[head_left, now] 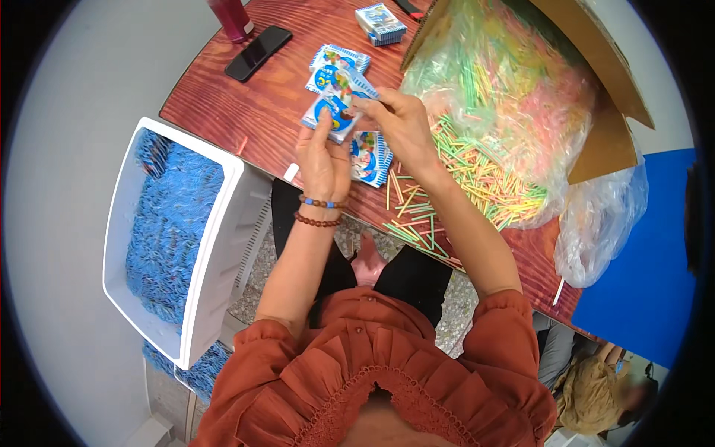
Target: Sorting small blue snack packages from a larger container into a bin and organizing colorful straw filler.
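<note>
My left hand [322,162] is closed around a small blue-and-white printed packet [337,113], its thumb lying across the front. My right hand [406,127] comes in from the right and pinches the packet's upper right edge, where a clear corner shows. What lies between those fingertips is partly hidden. Just beyond the held packet are two similar flat packets, a striped-edge packet [341,56] and a partly covered packet [322,77]. Another packet [371,159] lies on the wood table below my hands, close to the right wrist.
Loose pastel sticks [484,175] spill from a clear plastic bag [484,89] in an open cardboard box [607,138]. At the back lie small boxes [381,24], a phone [258,54] and a red container [232,21]. A white bin [237,179] of blue pieces stands left.
</note>
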